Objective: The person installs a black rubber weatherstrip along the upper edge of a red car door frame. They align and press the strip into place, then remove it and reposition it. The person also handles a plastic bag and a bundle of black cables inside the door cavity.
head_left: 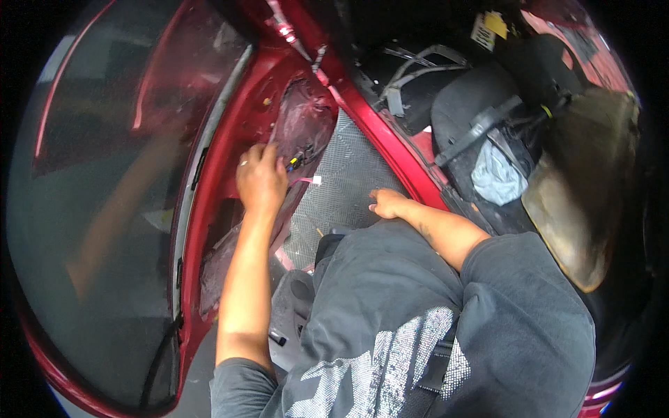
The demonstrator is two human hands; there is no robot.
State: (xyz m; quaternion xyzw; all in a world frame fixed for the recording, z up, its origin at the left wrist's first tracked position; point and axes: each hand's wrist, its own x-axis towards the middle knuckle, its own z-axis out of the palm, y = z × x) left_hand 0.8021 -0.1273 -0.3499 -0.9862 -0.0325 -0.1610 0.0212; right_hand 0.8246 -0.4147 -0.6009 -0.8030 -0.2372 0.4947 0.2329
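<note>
My left hand (261, 177), with a ring on one finger, is at the inner side of a red car door (233, 150) whose trim is off. Its fingers are bent and close together against the door, and what they grip, if anything, is hidden under them. Right beside its thumb is a small dark connector (298, 163) with yellow and blue parts. A white plug (317, 180) on a pinkish wire hangs just to the right. Low by my body, my right hand (387, 203) holds nothing visible; its fingertips are slightly apart over the grey textured floor.
Door glass (111, 209) fills the left side. The red door sill (418, 177) runs diagonally on the right. Beyond it lie a black seat-like part (470, 104), a light blue cloth (499, 174) and a large worn brownish panel (585, 188). A grey trim piece (289, 306) stands near my left forearm.
</note>
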